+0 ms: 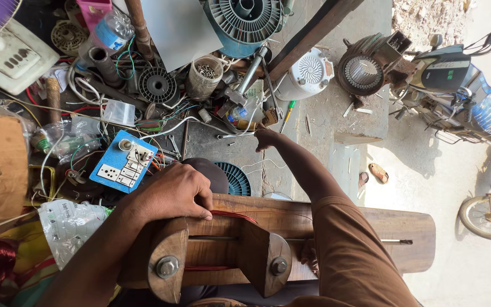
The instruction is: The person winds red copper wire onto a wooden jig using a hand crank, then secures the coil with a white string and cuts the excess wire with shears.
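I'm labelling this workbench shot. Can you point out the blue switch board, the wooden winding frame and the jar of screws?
blue switch board (121, 165), head view, on its blue face.
wooden winding frame (223, 250), head view, on the middle bar between its two discs.
jar of screws (205, 73), head view, on the screws at its open top.

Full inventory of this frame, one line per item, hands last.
wooden winding jig: 1, brown, bottom centre
copper wire: 1 winding, red, on the jig
switch board: 1, blue, left of centre
jar of screws: 1, clear, top centre
plastic bottle: 1, clear with blue label, top left
fan motor housing: 1, white, top centre
stator: 1, rusty brown, top right
motorbike: 1, dark, right
sandal: 1, tan, on the ground
left hand: resting on the jig at the wire
right hand: reaching into the clutter, fingers hidden
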A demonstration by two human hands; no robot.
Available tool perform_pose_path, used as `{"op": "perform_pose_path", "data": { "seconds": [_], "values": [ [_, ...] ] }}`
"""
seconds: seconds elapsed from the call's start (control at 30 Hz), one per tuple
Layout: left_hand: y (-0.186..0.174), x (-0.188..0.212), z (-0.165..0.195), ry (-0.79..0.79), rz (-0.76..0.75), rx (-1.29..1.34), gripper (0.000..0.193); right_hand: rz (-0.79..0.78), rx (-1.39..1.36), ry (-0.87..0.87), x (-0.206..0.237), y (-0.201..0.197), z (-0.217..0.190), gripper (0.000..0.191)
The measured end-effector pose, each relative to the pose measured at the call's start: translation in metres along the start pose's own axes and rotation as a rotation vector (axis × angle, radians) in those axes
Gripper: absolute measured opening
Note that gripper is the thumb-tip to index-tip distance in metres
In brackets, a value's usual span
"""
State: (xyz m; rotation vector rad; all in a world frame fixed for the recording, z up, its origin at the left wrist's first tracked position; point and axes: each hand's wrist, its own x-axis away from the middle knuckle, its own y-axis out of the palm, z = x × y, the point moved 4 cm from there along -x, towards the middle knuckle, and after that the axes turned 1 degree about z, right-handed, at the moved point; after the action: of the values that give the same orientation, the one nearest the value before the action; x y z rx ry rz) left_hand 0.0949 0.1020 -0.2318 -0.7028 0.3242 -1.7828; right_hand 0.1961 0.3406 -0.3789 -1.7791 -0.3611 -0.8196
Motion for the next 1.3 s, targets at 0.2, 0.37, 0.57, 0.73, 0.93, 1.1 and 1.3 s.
{"op": "perform_pose_path", "data": {
  "seconds": [0.2, 0.37, 0.57, 0.73, 0.93, 1.1, 1.3],
  "values": [
    [0.001, 0.0, -0.001, 0.05, 0.015, 0.028, 0.022, 0.082, -0.06, 0.0, 0.013, -0.004, -0.008, 0.09],
    [0.003, 0.0, -0.003, 0.044, 0.021, 0.019, 0.021, -0.046, 0.002, -0.027, 0.017, -0.001, -0.02, 0.088],
    [0.007, -0.004, -0.005, 0.064, 0.044, 0.022, 0.021, 0.014, 0.172, 0.084, 0.02, -0.011, -0.011, 0.035],
    [0.004, -0.008, -0.008, 0.095, 0.047, 0.009, 0.022, 0.221, 0.133, 0.103, 0.03, -0.061, 0.002, 0.07],
    [-0.006, -0.009, -0.013, 0.044, 0.042, -0.058, 0.025, 0.015, -0.939, 0.009, 0.068, -0.118, -0.001, 0.055],
    [-0.01, -0.002, -0.019, 0.013, 0.055, -0.075, 0.024, 0.046, -0.362, 0.239, 0.089, -0.139, -0.02, 0.05],
    [-0.02, 0.009, -0.028, -0.016, 0.083, -0.111, 0.026, -0.022, -0.258, -0.189, 0.111, -0.164, -0.072, 0.042]
  ]
}}
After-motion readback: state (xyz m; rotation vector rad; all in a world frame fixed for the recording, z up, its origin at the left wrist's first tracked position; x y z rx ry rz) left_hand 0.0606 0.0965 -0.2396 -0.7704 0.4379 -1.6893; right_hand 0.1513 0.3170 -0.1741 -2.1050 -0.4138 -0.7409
